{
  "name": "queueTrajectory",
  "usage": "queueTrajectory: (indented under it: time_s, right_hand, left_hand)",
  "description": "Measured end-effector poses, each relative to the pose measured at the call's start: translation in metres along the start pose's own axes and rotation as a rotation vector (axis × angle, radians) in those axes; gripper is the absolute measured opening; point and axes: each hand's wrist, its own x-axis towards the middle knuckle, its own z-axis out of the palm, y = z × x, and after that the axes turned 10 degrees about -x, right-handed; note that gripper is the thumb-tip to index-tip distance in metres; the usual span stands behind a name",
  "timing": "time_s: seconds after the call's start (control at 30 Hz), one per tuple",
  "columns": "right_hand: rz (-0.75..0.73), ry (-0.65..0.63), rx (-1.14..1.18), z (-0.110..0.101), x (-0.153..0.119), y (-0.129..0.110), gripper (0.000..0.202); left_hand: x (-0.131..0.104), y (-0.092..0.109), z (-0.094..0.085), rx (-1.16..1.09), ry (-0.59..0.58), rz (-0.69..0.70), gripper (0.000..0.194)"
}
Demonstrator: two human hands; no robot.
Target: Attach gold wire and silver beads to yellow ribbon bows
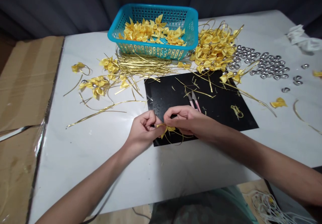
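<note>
Over the near edge of a black mat (pixel 166 90), my left hand (pixel 146 125) pinches a yellow ribbon flower (pixel 168 129). Fingertips of my right hand (pixel 184 118) are closed at the flower's top, beside the left thumb. Thin gold cord loops hang from the flower toward the mat. What exactly the right fingers grip is partly hidden, but it is at the flower and its cord. Just beyond my right hand lies a pair of thread snips (pixel 195 101) with pink handles, among cord scraps.
A blue basket (pixel 153 46) of yellow flowers stands at the back. Gold cords (pixel 143 66) lie before it. Finished-looking flowers (pixel 213 48) are heaped to its right, near silver beads (pixel 270 64). More flowers (pixel 94 86) lie left. Cardboard (pixel 25 100) borders the table's left edge.
</note>
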Motion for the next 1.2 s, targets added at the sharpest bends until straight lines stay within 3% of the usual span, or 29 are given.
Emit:
queueTrajectory:
  time_s: [0.07,0.1,0.2,0.27,0.37,0.53,0.77,1.03,1.2]
  right_hand:
    - [0.019,0.05,-0.081,0.0,-0.002,-0.001,0.024]
    - [0.001,0.135,-0.138,0.001,-0.004,-0.001,0.023]
    - [-0.221,0.551,-0.39,0.01,-0.014,0.001,0.018]
    - [-0.397,0.718,-0.587,0.018,-0.022,0.005,0.018]
    - [-0.475,0.68,-0.808,0.028,-0.029,0.011,0.026]
    - [-0.443,0.693,-0.944,0.033,-0.027,0.02,0.014]
    - [-0.492,0.61,-0.954,0.03,-0.032,0.019,0.012]
    - [-0.455,0.61,-0.927,0.026,-0.048,0.025,0.012]
    - [-0.525,0.659,-0.898,0.019,-0.064,0.031,0.013]
  left_hand:
    - [0.0,0.0,0.0,-0.008,0.007,0.001,0.04]
    - [0.0,0.0,0.0,-0.012,0.012,0.005,0.04]
    - [0.001,-0.001,0.001,-0.022,0.021,0.016,0.042]
    - [0.001,-0.001,0.001,-0.029,0.018,0.014,0.041]
    - [0.001,-0.001,0.001,-0.038,0.014,0.019,0.039]
    - [0.001,0.0,0.001,-0.047,0.004,0.035,0.039]
    - [0.0,-0.001,0.001,-0.065,0.011,0.029,0.04]
    - [0.001,0.0,0.0,-0.114,0.058,0.044,0.04]
    - [0.002,0.002,0.001,-0.139,0.091,0.046,0.038]
